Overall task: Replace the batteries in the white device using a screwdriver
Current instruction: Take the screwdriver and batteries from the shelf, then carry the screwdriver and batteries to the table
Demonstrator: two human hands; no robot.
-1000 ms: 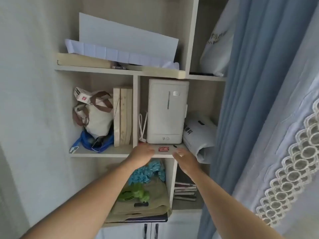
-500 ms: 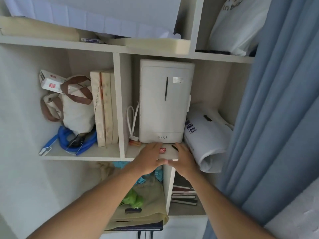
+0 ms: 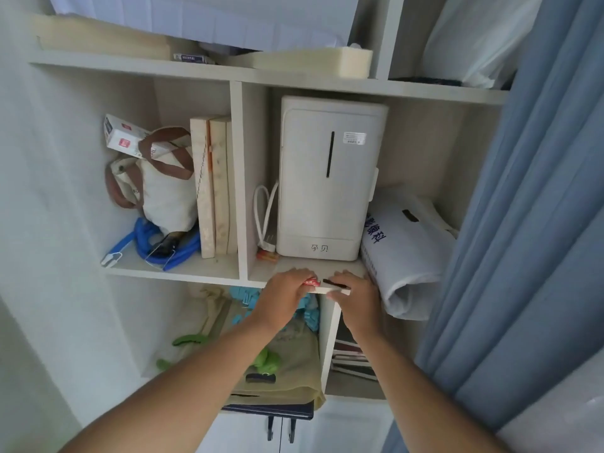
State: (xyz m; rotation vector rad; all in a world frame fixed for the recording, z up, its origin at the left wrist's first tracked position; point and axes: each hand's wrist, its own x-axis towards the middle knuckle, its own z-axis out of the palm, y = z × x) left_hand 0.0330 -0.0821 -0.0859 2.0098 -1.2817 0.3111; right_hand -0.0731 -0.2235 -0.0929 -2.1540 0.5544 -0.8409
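A flat white device (image 3: pixel 330 291) lies at the front edge of the middle shelf (image 3: pixel 183 273) and sticks out slightly past it. On top of it rest a small red pack (image 3: pixel 311 282) and a slim black tool (image 3: pixel 336 284). My left hand (image 3: pixel 286 297) grips the device's left end, its fingers partly covering the red pack. My right hand (image 3: pixel 358 299) grips the right end, thumb under the device. Most of the device is hidden by my hands.
A tall white appliance (image 3: pixel 327 178) stands right behind the hands, with a white cable (image 3: pixel 263 214) to its left and a rolled white bag (image 3: pixel 405 250) to its right. Wooden boards (image 3: pixel 214 188) and a tote bag (image 3: pixel 163 188) fill the left compartment. A blue curtain (image 3: pixel 523 223) hangs to the right.
The view has come closer to the shelf. Both hands have moved up from below the shelf edge and closed on the ends of the flat white device, which now overhangs the edge.
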